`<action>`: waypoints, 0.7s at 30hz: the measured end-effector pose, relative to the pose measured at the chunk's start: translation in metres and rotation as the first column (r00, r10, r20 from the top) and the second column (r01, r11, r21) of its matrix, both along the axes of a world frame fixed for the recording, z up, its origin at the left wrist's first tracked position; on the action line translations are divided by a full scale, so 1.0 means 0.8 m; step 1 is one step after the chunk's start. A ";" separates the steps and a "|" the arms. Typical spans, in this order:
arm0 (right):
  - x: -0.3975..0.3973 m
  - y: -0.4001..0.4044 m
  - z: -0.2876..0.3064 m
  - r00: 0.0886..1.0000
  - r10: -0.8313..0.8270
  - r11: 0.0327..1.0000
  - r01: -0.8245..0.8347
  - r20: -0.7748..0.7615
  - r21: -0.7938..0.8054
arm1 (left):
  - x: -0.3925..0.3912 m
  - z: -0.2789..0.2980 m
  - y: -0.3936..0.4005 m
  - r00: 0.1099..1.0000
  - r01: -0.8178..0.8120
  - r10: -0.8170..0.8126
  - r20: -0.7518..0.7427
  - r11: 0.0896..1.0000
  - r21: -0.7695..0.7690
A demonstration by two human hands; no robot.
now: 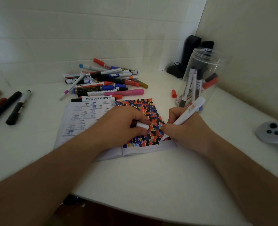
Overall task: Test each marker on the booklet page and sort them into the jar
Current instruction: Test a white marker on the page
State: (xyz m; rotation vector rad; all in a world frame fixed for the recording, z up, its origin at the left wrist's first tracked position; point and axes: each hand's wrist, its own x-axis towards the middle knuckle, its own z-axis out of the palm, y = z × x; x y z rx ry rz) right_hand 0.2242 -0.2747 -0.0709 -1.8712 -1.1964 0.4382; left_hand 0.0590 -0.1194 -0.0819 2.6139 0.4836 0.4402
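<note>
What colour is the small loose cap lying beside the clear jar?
Red-orange small loose plastic cap, seen in the head view.

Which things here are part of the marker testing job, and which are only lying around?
Part of the job:
white marker in right hand
cap in left hand
booklet
marker pile
jar

Lying around:
black cases
grey disc
loose red cap

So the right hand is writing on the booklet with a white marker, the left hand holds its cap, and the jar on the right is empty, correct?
Not quite: the jar already holds several markers, as the head view shows. The rest stands: the right hand writes on the booklet with a white marker, and the left hand holds its cap.
</note>
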 end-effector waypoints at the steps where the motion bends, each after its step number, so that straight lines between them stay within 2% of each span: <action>1: 0.001 -0.001 0.000 1.000 0.006 1.000 -0.006 -0.011 0.003 | 0.000 0.000 0.000 1.000 0.000 0.000 -0.001 1.000 0.003; 8: -0.005 0.000 -0.001 0.999 0.009 1.000 -0.008 0.039 -0.018 | -0.001 0.000 0.000 1.000 0.003 -0.003 -0.005 1.000 -0.005; 21: -0.003 0.000 -0.002 1.000 0.025 1.000 -0.025 -0.009 -0.002 | 0.001 -0.002 0.001 1.000 0.000 0.000 -0.005 1.000 0.007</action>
